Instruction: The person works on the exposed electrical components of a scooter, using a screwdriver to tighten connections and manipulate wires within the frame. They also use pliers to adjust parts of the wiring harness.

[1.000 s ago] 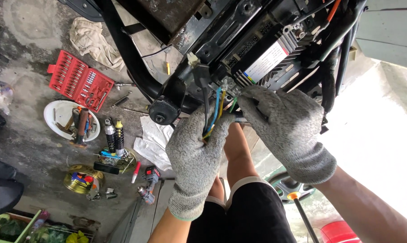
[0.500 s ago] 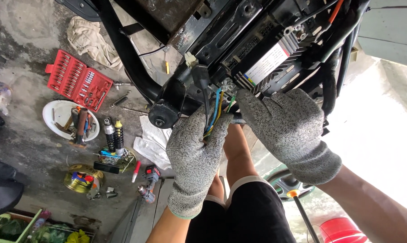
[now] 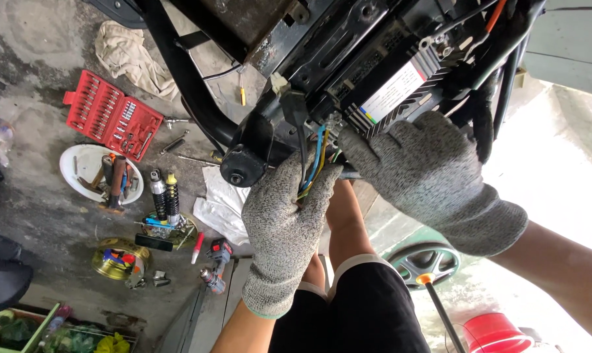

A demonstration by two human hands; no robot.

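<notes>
speckled grey gloves point(image 3: 284, 229), blue and yellow wires point(image 3: 315, 160).

A stained concrete floor point(image 3: 34, 222) carries a red socket set point(image 3: 113, 116), rags point(image 3: 129, 55) and a white plate point(image 3: 86, 171).

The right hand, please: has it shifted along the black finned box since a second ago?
Yes. The right hand has slid slightly down and right, away from the black finned box.

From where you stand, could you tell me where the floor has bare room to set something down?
Bare concrete lies at the upper left, between the beige rag and the red socket set, and lower left, below the white plate. It is crowded from the shock absorbers to the gold tin and the drill.
</notes>
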